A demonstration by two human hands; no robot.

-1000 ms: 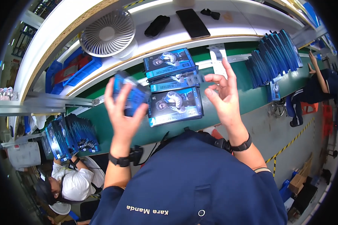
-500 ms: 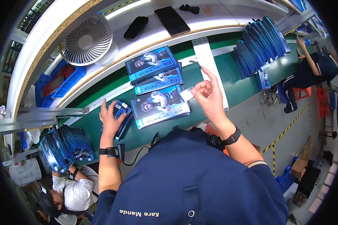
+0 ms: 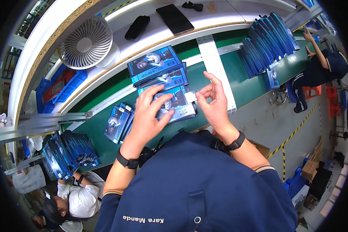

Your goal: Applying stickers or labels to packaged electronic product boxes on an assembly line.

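Note:
My left hand (image 3: 149, 116) is over the near blue-and-white printed box (image 3: 183, 111), fingers spread and holding nothing; whether the fingertips touch the box I cannot tell. Between the thumb and forefinger of my right hand (image 3: 214, 103) is a small white, partly clear sticker (image 3: 190, 97), at the right end of the same box. Part of that box is hidden under my left hand. Just behind it lie more boxes of the same kind, the farthest (image 3: 155, 62) with its picture face up. Several similar boxes (image 3: 115, 123) lean together to the left of my left hand.
A white fan (image 3: 86, 43) stands at the back left shelf, with a blue bin (image 3: 74, 83) below. The shelf also holds a black phone-like slab (image 3: 175, 19) and a black pouch (image 3: 137, 28). Rows of boxes (image 3: 268, 42) stand far right, others (image 3: 67, 151) near left. Two co-workers sit nearby.
My left hand has left the leaning boxes at the left and moved right, over the near box. My right hand keeps the sticker and has barely moved.

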